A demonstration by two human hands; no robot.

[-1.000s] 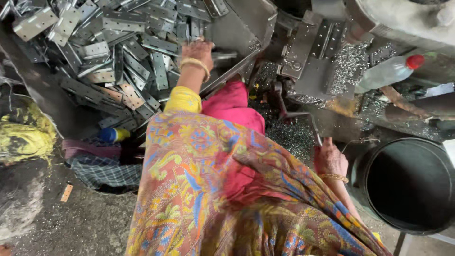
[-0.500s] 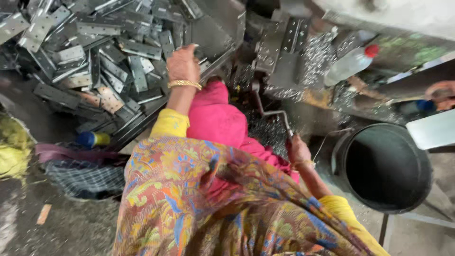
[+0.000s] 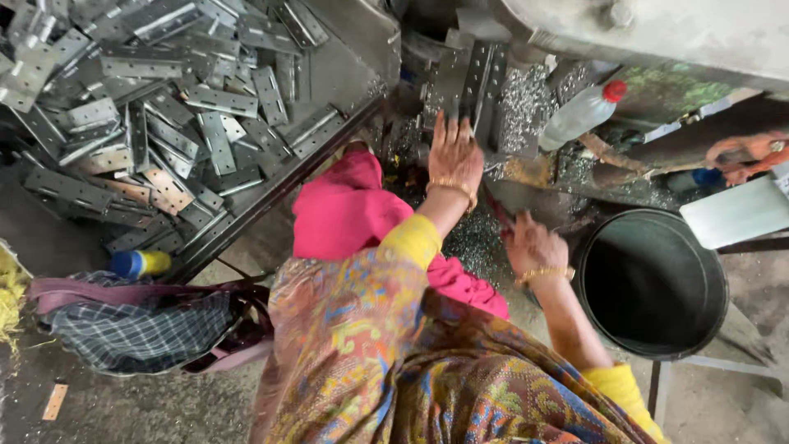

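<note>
My left hand [image 3: 454,156] lay flat and open, fingers spread, on the upright perforated metal strips [image 3: 477,82] standing at the machine just ahead of it; it pressed against them rather than gripping. My right hand [image 3: 532,245] was clenched around a dark, thin lever handle [image 3: 496,215] that ran up between the two hands. I judged this to be the feeding step: a strip was being steadied at the press while the lever was held ready. The next move seemed to call for a firm pull on the handle with the left fingers kept clear of the working point. Far to the left of my left hand, the tray [image 3: 362,49] held a loose heap of punched steel plates [image 3: 164,123], too many and too overlapped to count, several dozen at least. At the machine I could make out two or three upright strips, no more certainly. One clear plastic bottle with a red cap [image 3: 579,113] lay beyond my right hand, among metal shavings [image 3: 526,99]. One black bucket [image 3: 653,284] stood just right of my right hand. One blue and yellow bottle [image 3: 138,263] and one checked cloth bag [image 3: 140,329] lay well left, below the tray.
</note>
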